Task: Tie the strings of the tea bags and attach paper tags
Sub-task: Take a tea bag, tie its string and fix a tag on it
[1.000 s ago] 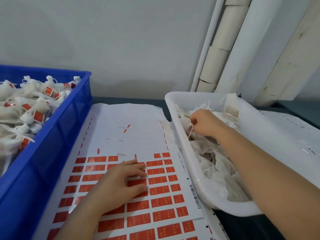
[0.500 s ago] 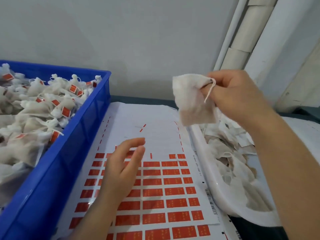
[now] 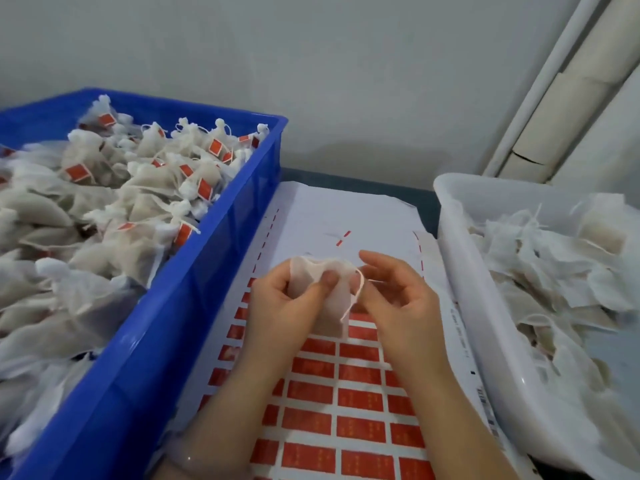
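Note:
A white mesh tea bag [image 3: 333, 306] hangs between both hands over the sheet of red paper tags [image 3: 346, 403]. My left hand [image 3: 280, 306] pinches the bag's top edge with thumb and fingers. My right hand [image 3: 398, 299] holds the bag's right side, where a loop of white string [image 3: 360, 289] curls down past its fingertips. The bag's mouth is gathered between the two hands. Several rows of red tags lie on the white backing below the hands; the upper part of the sheet is bare.
A blue crate [image 3: 194, 306] at left is heaped with tied tea bags bearing red tags. A white tub [image 3: 460, 258] at right holds several loose untied bags. Pale pipes [image 3: 561, 84] lean against the wall at the back right.
My right hand lifted a bag out of the white tub and carried it left and down over the tag sheet. My left hand rose off the sheet and took hold of the bag.

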Demonstrator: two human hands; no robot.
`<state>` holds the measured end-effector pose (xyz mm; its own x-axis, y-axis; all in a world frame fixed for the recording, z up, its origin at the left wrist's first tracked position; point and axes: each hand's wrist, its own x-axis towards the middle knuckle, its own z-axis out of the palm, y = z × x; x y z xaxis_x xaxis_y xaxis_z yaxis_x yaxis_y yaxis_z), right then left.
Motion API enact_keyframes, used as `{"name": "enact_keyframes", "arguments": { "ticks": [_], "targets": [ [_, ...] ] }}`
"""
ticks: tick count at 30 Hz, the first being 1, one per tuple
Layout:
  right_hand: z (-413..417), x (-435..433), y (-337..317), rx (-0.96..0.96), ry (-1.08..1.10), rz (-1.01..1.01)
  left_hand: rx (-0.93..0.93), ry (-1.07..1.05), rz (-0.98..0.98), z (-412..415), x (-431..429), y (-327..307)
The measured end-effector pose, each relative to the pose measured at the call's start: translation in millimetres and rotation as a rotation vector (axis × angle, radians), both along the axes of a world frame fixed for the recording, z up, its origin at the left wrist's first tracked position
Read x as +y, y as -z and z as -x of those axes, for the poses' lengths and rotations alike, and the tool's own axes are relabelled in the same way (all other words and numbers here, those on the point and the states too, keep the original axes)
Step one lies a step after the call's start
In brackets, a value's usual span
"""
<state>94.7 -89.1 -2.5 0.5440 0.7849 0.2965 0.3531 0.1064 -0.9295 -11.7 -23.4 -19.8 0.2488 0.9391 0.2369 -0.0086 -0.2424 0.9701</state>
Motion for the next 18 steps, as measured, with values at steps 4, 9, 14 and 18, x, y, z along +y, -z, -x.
{"name": "enact_keyframes", "arguments": {
  "ticks": [4, 9, 14, 18],
  "targets": [
    [-3, -3, 5, -0.007, 0.023, -0.085, 0.081, -0.001, 0.013, -4, -2, 4],
    [4, -6, 5, 0.116, -0.030, -0.146, 0.073, 0.163, 0.013, 1, -7, -3],
    [2, -7, 10, 0.227, -0.006, -0.121, 0.091, 0.189, -0.024, 1, -7, -7],
    [1, -7, 12, 0.215, 0.002, -0.126, 0.125, 0.195, -0.053, -1, -4, -4]
  ]
}}
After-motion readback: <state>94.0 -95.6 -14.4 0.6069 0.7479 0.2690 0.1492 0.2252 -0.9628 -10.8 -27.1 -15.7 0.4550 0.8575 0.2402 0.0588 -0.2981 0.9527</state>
